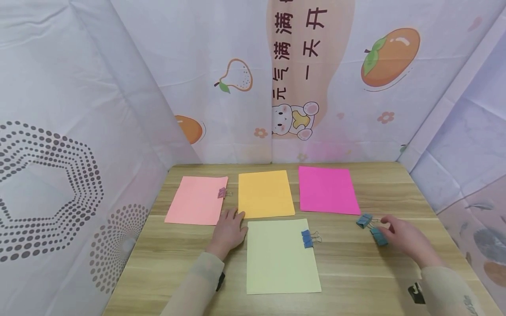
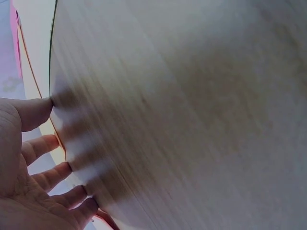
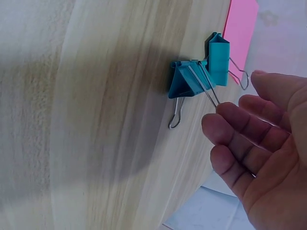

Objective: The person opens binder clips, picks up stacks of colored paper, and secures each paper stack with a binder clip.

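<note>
We read “元气满满” on the cloth (image 1: pixel 241 35) while our left hand (image 1: pixel 229 231) lay spread beside orange paper (image 1: pixel 266 194) and our right hand (image 1: pixel 404 237), fingers parted, met teal clips (image 3: pixel 219 62).

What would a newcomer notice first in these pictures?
Probably the bright pink paper at the back of the table, right of the orange paper. Next come the pale green paper at front centre, with a blue clip on its right edge, and two teal clips beside the right hand.

A long, pale beige left sleeve (image 1: pixel 194 284) has a small black piece (image 1: pixel 220 281) beside its cuff; the matching right sleeve (image 1: pixel 446 289) bears grey lettering (image 1: pixel 470 303), with a white-marked black patch (image 1: pixel 416 293) alongside. Left fingers (image 2: pixel 53 177) and right fingers (image 3: pixel 226 133) are bare.
</note>
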Tool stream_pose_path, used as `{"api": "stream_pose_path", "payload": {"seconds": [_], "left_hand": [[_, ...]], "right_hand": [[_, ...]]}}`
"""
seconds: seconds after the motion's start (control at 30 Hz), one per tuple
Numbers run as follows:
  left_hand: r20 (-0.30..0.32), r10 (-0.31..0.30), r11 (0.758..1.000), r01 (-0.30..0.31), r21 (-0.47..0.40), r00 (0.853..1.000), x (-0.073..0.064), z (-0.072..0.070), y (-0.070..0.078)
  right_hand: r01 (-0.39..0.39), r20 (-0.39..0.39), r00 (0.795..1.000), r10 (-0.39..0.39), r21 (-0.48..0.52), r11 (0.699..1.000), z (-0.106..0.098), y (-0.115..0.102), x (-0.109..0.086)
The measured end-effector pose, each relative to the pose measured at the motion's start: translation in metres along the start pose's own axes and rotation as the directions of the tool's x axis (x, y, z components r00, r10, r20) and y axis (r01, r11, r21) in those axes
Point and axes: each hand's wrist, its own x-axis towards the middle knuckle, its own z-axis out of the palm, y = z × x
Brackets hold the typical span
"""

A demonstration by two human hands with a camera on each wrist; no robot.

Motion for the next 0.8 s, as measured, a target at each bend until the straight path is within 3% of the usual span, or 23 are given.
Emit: {"api": "stream_pose_path", "payload": {"seconds": [0.5, 0.8], "left_hand": [[-0.008, 0.012, 1.0, -0.012, 0.0, 1.0, 0.001, 0.0, -0.001], [-0.009, 0.01, 1.0, -0.01, 0.002, 1.0, 0.001, 0.0, -0.002]], "right_hand": [[-0.048, -0.039, 0.998, 0.047, -0.026, 0.999, -0.004, 0.012, -0.005], [-0.104, 0.046, 0.993, 0.105, -0.029, 0.994, -0.003, 0.023, -0.005]]}}
